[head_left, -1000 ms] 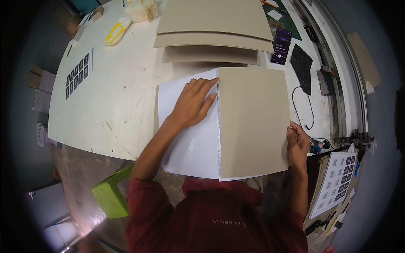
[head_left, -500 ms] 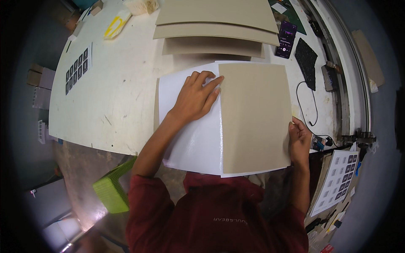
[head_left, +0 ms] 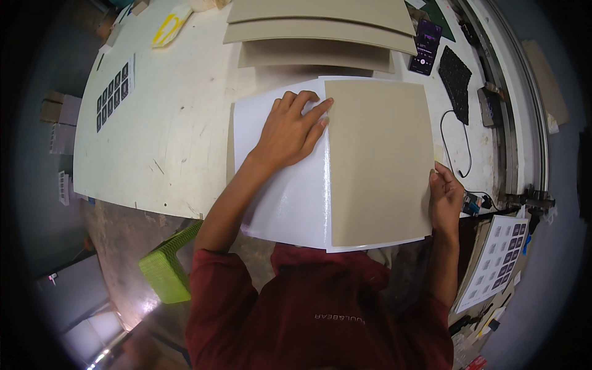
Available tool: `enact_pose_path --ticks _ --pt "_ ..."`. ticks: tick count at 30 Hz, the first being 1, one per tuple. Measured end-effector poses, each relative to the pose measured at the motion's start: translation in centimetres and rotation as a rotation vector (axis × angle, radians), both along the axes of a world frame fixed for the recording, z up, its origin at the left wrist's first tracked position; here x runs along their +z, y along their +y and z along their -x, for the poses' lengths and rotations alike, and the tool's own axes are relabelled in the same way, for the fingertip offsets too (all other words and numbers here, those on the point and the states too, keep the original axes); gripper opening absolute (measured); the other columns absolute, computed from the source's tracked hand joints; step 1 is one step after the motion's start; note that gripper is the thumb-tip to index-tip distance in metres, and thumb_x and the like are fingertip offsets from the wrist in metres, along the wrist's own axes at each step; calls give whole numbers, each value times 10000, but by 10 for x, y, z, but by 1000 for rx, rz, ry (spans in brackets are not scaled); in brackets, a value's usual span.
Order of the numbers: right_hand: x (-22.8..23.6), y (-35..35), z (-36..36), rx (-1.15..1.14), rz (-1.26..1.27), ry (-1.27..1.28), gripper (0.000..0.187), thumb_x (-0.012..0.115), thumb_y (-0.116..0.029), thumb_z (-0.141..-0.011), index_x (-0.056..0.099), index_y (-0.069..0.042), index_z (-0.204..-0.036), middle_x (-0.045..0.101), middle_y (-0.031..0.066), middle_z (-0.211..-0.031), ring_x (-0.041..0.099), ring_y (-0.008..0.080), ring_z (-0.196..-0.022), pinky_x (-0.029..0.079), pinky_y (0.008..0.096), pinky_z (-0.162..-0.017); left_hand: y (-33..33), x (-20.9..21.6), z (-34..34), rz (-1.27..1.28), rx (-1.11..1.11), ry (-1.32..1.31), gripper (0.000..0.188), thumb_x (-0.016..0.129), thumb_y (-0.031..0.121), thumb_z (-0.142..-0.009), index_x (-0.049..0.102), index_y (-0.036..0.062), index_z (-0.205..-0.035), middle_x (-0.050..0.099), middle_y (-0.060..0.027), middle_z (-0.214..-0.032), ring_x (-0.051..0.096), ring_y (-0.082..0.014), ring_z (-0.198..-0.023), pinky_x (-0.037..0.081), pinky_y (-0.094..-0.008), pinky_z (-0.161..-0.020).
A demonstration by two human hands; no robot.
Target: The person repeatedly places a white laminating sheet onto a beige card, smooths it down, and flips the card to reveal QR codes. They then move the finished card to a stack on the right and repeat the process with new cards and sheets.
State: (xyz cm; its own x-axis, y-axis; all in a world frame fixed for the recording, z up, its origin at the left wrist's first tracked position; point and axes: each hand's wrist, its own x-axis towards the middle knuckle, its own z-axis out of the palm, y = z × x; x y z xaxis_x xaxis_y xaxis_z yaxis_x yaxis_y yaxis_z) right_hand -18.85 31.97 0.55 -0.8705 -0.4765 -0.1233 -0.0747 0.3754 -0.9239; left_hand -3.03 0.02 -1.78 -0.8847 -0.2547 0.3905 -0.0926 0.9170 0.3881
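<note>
Here — left hand (head_left: pixel 290 132), right hand (head_left: pixel 446 192) | board (head_left: pixel 380 161), opposite edges | table (head_left: pixel 176 132) spreads left

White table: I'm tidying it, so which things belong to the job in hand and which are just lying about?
In hand: tan board, right hand at its edge; white sheet, under left hand.
Seemingly lying about: phone; black textured piece; yellow-marked packet.

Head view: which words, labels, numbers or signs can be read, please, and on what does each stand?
Shirt: pale lettering on the chest, not copied here.
Phone: text too small to read.
Left sheet: dark labels, too small to read.
Right sheet: dark and pale labels, too small to read.
Packet: yellow mark, unclear whether it is a letter.
Board and white paper: no text visible.
</note>
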Motion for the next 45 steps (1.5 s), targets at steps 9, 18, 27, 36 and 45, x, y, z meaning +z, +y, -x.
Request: enact_pose_path --ticks 9,18,27,36,45 --pt "-1 2 2 3 -45 24 340 584 -133 -1007 606 116 -1237 692 55 -965 596 79 -863 465 225 -821 0 5 -1 35 -11 -55 463 646 328 -937 634 79 -1327 583 -116 -1200 520 -285 -1002 429 -395 -907" --pt "-2 0 -2 -39 -104 73 343 623 -128 -981 616 104 -1234 694 60 -928 598 78 -835 466 231 -764 7 19 -5 84 -1 -154 1028 784 741 -611 605 47 -1349 559 -164 -1254 522 -329 -1117 419 -440 -934" --pt "39 -23 -47 415 -330 867 410 735 -97 -850 636 24 -1229 667 197 -1098 639 354 -958 507 431 -857 17 31 2 124 55 -267 1075 806 737 -564 585 55 -1364 527 -174 -1303 483 -354 -1171 409 -464 -968" --pt "19 -26 -58 619 -435 890 457 694 -213 -898 599 8 -1287 660 195 -1227 609 374 -1191 384 554 -1100 91 37 -118 -196 -21 -43 1129 878 607 -551 437 113 -1465 327 -298 -1501 266 -531 -1382 221 -661 -1113" --pt "16 -21 -56 611 -368 839 460 670 -220 -916 589 13 -1304 655 188 -1243 607 382 -1192 391 559 -1095 139 -3 -195 154 875 306 1081 765 424 -809 118 -17 -1556 91 -306 -1602 199 -475 -1463 167 -570 -1195"
